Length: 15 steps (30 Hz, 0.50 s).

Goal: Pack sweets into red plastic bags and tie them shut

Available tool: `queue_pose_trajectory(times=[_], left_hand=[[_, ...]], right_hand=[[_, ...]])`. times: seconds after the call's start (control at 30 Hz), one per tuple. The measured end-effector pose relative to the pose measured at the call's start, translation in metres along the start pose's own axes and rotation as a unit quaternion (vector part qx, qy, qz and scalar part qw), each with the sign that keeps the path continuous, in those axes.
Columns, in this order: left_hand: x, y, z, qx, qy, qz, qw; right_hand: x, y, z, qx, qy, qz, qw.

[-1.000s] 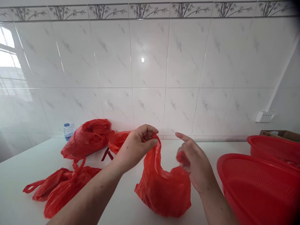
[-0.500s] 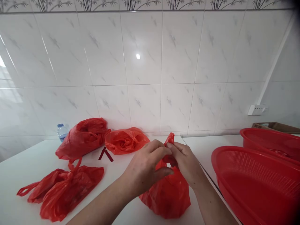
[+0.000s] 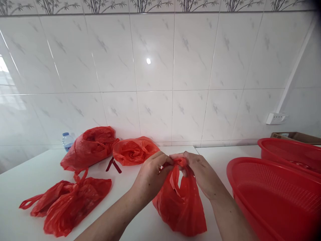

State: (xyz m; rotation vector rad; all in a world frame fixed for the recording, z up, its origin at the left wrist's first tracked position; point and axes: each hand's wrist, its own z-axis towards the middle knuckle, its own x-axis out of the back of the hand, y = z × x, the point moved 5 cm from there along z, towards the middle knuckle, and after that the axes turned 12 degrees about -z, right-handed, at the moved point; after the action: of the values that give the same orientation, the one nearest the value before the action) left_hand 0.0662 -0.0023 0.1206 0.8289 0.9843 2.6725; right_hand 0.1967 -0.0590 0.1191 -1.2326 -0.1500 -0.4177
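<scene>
Both hands at the counter's front edge, held together over a red plastic carrier bag (image 3: 179,211). Left hand (image 3: 151,177) and right hand (image 3: 200,172) meet at the bag's gathered handles (image 3: 180,162); each grip is closed on the twisted plastic, fingers curled around it. The bag sits upright on the white counter (image 3: 125,204), its body slumped and resting on the surface below the hands, with a narrow slit of light between the handle strips.

Around the hands: a bunched orange-red bag (image 3: 134,151) lies just beyond the left hand, against the wall. A fuller red bag (image 3: 89,149) lies further left, with a small water bottle (image 3: 67,141) behind it. Two more red bags (image 3: 69,204) lie in a loose heap at front left, handles up. A small dark-red forked item (image 3: 113,165) lies between the two rear bags.

Right of the right hand, near it but not touching, a red perforated basket (image 3: 273,187) fills the corner of view; a second one (image 3: 288,150) stands behind it, with a cardboard box (image 3: 291,136) past that. White marbled tile (image 3: 150,67) backs everything.
</scene>
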Motion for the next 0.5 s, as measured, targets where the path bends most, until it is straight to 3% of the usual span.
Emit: queue_pose_trajectory(times=[0.27, 0.5], left_hand=[[0.0, 0.002, 0.0, -0.038, 0.002, 0.054, 0.998], [-0.012, 0.003, -0.002, -0.087, -0.052, 0.149, 0.984]], right_hand=[[-0.007, 0.005, 0.002, -0.072, 0.006, -0.045, 0.996], [-0.007, -0.003, 0.002, -0.018, 0.005, 0.002, 1.0]])
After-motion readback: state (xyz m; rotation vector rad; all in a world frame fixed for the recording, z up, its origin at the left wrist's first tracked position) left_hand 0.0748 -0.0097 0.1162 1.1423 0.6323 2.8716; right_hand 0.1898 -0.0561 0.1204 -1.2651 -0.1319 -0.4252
